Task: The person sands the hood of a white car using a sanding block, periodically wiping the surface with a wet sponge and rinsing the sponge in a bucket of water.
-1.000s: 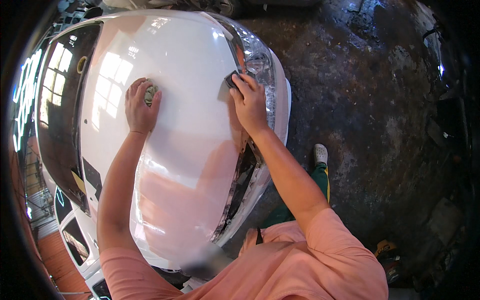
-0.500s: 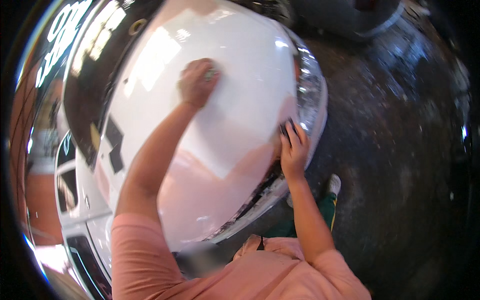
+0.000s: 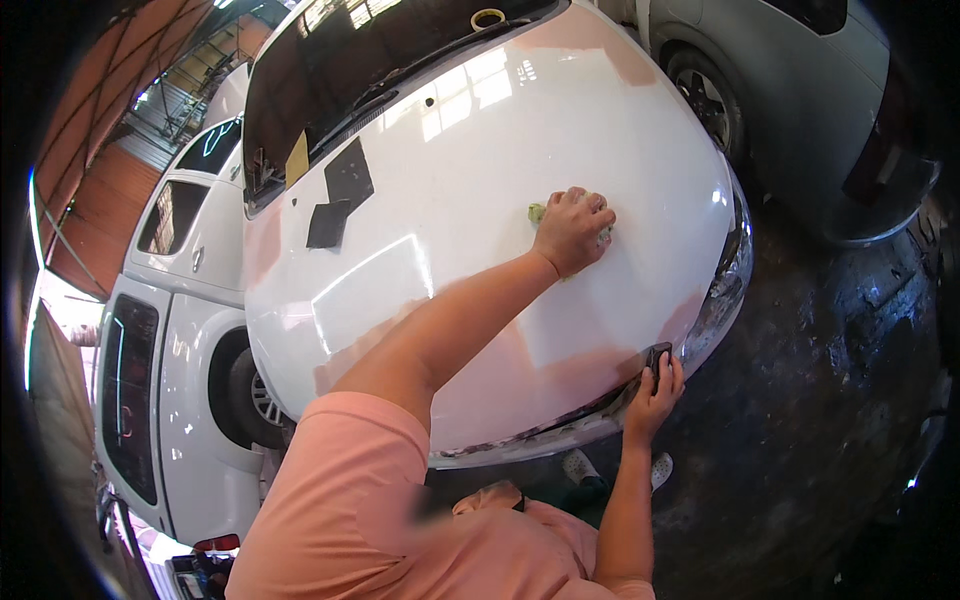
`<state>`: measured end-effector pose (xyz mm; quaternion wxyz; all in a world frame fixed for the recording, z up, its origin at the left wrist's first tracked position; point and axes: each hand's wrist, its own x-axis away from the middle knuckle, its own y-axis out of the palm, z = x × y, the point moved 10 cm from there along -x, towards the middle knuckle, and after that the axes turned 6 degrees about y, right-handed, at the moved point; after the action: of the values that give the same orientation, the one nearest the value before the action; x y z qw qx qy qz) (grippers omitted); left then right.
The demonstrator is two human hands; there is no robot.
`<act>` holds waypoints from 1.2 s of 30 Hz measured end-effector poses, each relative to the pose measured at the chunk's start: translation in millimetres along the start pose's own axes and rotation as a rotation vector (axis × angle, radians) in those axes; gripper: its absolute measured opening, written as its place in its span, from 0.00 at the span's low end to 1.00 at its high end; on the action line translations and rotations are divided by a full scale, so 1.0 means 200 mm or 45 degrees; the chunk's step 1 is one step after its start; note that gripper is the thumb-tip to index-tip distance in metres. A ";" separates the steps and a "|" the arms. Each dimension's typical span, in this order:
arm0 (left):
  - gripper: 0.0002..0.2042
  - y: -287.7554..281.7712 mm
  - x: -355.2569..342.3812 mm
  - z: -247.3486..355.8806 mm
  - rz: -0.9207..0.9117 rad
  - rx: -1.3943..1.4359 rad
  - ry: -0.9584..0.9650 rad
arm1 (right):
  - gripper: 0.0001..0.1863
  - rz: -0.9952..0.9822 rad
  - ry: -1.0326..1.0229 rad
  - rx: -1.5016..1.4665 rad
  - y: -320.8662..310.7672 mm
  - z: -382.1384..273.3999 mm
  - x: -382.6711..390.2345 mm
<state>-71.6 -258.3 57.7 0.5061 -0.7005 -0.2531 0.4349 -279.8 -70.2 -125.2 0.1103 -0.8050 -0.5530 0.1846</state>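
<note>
Hood in front of you: glossy white, pink patches near its edges. Your left hand grips crumpled pale-green cloth on it; your right hand, apart, grips a dark block at the front edge.

A crumpled pale-green wad and dark block touch the white, pink-patched hood.

Left hand pretty much hides the greenish rag; gray car beyond it gets chopped off up top.
</note>
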 end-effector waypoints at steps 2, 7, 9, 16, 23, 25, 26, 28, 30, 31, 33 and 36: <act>0.13 -0.03 -0.02 -0.01 0.034 0.025 -0.005 | 0.21 0.059 -0.041 -0.012 -0.01 0.00 -0.18; 0.13 -0.04 -0.01 -0.01 0.102 0.045 -0.007 | 0.22 0.120 -0.010 0.009 0.00 0.06 -0.47; 0.13 -0.04 0.01 -0.02 0.096 0.059 -0.020 | 0.21 0.096 0.001 0.040 0.02 0.01 -0.20; 0.12 -0.08 -0.05 -0.02 0.117 0.035 0.028 | 0.21 0.147 -0.075 -0.070 -0.01 0.02 -0.46; 0.12 -0.04 0.01 -0.04 0.090 0.027 0.006 | 0.23 0.085 0.023 -0.121 0.01 -0.02 0.03; 0.13 -0.04 0.01 -0.06 0.096 -0.025 0.016 | 0.22 0.126 -0.110 -0.121 -0.01 -0.05 -0.09; 0.12 -0.02 -0.04 -0.02 0.101 -0.027 0.022 | 0.21 0.189 -0.116 -0.060 -0.04 -0.01 -0.22; 0.12 0.00 -0.08 0.03 0.085 -0.055 0.019 | 0.21 0.225 -0.013 -0.069 -0.08 0.06 -0.45; 0.12 0.02 -0.08 0.03 0.095 -0.050 0.038 | 0.23 0.255 -0.013 -0.063 -0.09 0.07 -0.41; 0.12 0.02 -0.04 0.00 0.089 -0.067 0.034 | 0.23 0.247 -0.024 -0.070 -0.05 0.03 -0.27; 0.12 0.00 -0.01 -0.04 0.074 -0.082 0.017 | 0.24 0.212 -0.044 -0.099 -0.02 -0.02 -0.11; 0.12 0.01 -0.02 -0.02 0.067 -0.056 0.025 | 0.23 0.191 -0.087 -0.108 -0.06 0.00 -0.09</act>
<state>-69.6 -264.6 58.5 0.4816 -0.7220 -0.2391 0.4355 -294.9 -83.6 -116.9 0.0429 -0.8413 -0.5019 0.1960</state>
